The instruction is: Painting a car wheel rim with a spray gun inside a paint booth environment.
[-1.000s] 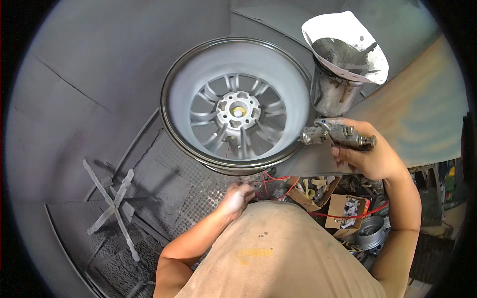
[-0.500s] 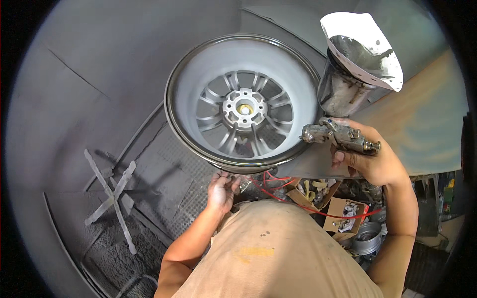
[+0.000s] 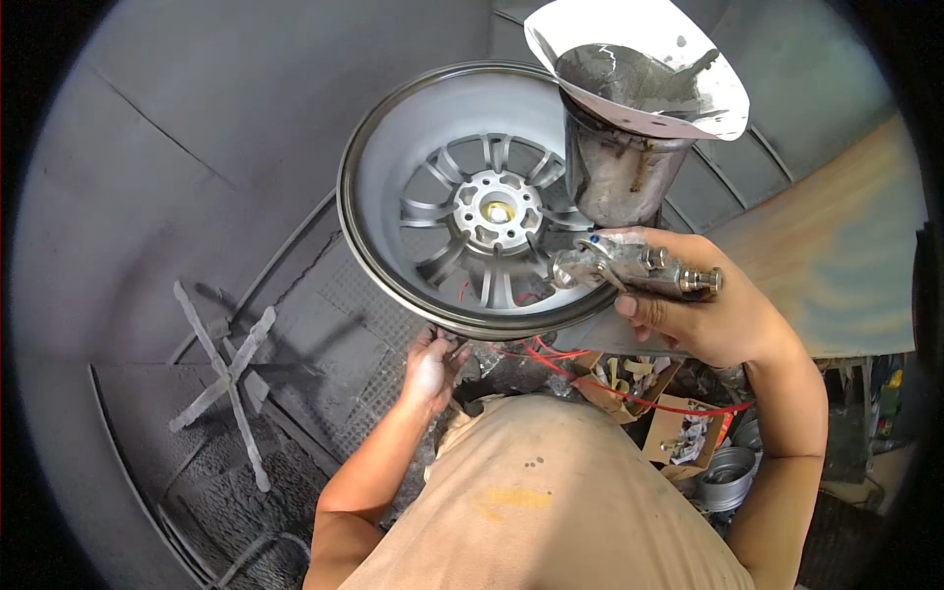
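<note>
Head view shows a person standing in a grey, overspray-coated booth, with an alloy wheel rim [image 3: 482, 202] facing them, its open barrel and spokes turned toward the viewer, probably so the inner faces are reachable. The rim sits in the middle of the scene, its lower edge just above the left hand [image 3: 433, 366]. That hand is cupped, fingers curled up against the rim's bottom lip, seemingly to steady or turn it; whether it truly grips the lip I cannot tell. The right hand [image 3: 703, 310] is closed round a spray gun [image 3: 629, 265], held to the right of the rim with its nozzle pointing left at the spokes, close to the surface. The gun's metal cup [image 3: 615, 172] stands upright on top so the paint feeds down, with a white paper funnel [image 3: 639, 64] resting in its mouth. A red hose [image 3: 580, 374] trails below the gun toward the body. To the near left, a cross-shaped stand [image 3: 226, 379] lies on the mesh floor [image 3: 334, 324], well apart from both hands. Near right there is a cardboard box [image 3: 688, 438] of clutter
</note>
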{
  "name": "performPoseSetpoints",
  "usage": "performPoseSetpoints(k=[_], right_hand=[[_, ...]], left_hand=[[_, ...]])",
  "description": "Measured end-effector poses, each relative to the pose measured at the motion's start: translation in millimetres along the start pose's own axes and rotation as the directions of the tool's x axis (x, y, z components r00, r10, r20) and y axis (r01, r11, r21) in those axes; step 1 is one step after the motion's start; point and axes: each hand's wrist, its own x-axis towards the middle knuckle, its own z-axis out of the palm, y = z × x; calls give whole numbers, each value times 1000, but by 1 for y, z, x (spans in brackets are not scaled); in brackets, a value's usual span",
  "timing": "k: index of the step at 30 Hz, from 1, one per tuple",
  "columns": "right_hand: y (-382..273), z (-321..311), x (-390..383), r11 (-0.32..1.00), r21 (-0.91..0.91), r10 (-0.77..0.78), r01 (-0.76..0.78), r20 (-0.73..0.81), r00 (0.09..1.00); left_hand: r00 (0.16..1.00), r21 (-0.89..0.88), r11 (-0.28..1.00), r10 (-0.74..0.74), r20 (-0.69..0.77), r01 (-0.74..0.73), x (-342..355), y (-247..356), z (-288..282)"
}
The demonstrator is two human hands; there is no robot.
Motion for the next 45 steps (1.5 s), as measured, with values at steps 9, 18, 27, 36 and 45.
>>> performPoseSetpoints(k=[9,18,27,36,45], right_hand=[[4,-3,19,979,-168,-124,118,-27,992],[-8,17,16,974,-105,-188,200,107,976],[-21,38,16,980,-136,-141,146,50,989],[-22,41,12,960,-254,-130,120,-21,991],[-36,56,12,976,-146,-147,160,98,984]], left_hand=[[987,94,991,-111,113,100,-14,-23,24],[864,541,840,-247,439,-35,-6,-45,36],[984,318,942,-150,100,112,31,-64,-48],[985,157,976,136,106,-151,-3,21,-54],[976,333,943,-59,208,-14,-33,-19,-8]])
